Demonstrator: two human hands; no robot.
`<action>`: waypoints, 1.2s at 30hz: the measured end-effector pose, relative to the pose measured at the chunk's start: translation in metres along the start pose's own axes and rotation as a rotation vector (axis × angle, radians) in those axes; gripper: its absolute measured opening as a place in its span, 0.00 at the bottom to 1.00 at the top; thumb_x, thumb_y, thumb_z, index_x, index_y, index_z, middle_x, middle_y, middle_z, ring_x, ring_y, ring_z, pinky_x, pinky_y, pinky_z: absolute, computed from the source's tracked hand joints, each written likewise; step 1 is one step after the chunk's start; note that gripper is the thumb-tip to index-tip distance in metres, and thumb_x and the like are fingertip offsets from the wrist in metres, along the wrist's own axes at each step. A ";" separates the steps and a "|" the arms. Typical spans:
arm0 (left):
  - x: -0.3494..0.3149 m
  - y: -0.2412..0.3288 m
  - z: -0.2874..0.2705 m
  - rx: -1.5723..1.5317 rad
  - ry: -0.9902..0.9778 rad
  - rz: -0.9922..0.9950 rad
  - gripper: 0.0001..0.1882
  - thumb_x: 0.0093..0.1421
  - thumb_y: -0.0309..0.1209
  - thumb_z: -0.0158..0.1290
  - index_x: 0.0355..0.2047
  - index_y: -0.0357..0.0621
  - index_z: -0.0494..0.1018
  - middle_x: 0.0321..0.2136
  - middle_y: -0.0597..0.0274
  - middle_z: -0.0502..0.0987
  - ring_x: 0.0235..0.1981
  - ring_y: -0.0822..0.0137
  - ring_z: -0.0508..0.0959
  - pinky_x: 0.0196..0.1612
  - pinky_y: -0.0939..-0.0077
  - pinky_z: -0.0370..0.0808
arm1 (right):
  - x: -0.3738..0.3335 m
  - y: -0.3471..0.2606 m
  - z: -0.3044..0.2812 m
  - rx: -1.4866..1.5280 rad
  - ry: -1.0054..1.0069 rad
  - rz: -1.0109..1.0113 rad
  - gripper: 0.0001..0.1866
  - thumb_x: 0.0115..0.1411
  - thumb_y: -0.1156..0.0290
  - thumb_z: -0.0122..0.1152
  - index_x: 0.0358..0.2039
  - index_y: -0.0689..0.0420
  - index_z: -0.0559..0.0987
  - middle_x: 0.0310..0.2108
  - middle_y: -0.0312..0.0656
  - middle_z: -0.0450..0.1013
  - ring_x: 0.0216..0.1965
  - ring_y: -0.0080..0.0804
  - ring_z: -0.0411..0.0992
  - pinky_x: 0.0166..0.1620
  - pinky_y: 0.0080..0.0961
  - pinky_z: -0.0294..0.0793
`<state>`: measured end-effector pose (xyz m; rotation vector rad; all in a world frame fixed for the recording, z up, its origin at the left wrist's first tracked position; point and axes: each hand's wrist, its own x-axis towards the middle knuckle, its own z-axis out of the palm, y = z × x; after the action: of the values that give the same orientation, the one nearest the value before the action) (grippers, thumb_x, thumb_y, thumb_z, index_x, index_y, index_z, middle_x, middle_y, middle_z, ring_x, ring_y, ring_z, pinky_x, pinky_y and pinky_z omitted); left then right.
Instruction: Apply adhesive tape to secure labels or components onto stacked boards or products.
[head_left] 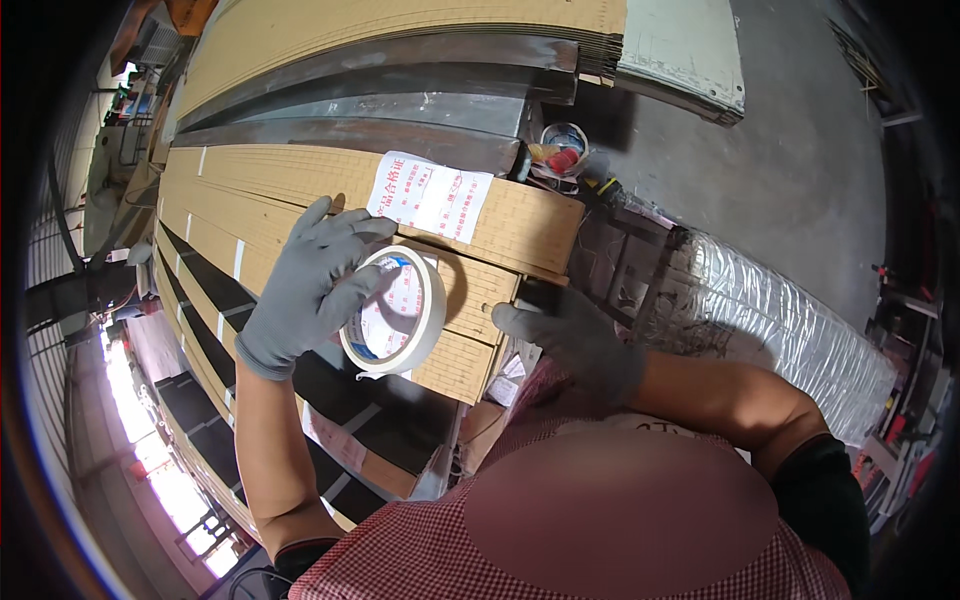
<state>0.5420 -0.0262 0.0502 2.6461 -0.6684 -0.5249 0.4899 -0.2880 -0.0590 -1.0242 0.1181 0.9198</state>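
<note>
My left hand (305, 290), in a grey glove, is closed on a roll of white tape (437, 315) with its thumb inside the ring. The roll is tilted over long cardboard-wrapped bundles. Through its core shows a white label with red print. A like label (430, 200) lies on the farther cardboard bundle (535, 230), just past my left fingertips. My right hand (575, 340), gloved too, is at the right end of the nearer bundle (470, 300), its thumb at the edge. The rest of its fingers are in shadow, so I cannot make out their grip.
Dark metal beams (440, 130) lie beyond the bundles, with more stacked cardboard (420, 15) behind. A small tub (565, 145) stands past the bundle ends. To the right is a long silver-wrapped package (780, 320). Black strips (370, 410) lie among the bundles nearer me.
</note>
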 end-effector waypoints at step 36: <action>-0.011 0.016 0.003 -0.065 0.279 0.122 0.15 0.63 0.37 0.48 0.40 0.39 0.75 0.48 0.53 0.77 0.56 0.50 0.71 0.65 0.50 0.55 | -0.027 0.031 -0.089 -0.542 -0.135 -0.293 0.27 0.62 0.57 0.59 0.58 0.55 0.66 0.53 0.45 0.67 0.55 0.38 0.66 0.57 0.33 0.66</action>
<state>0.5254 -0.0347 0.0569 2.5316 -0.7053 -0.1360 0.4796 -0.3674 -0.1159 -1.4281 -0.4064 0.7617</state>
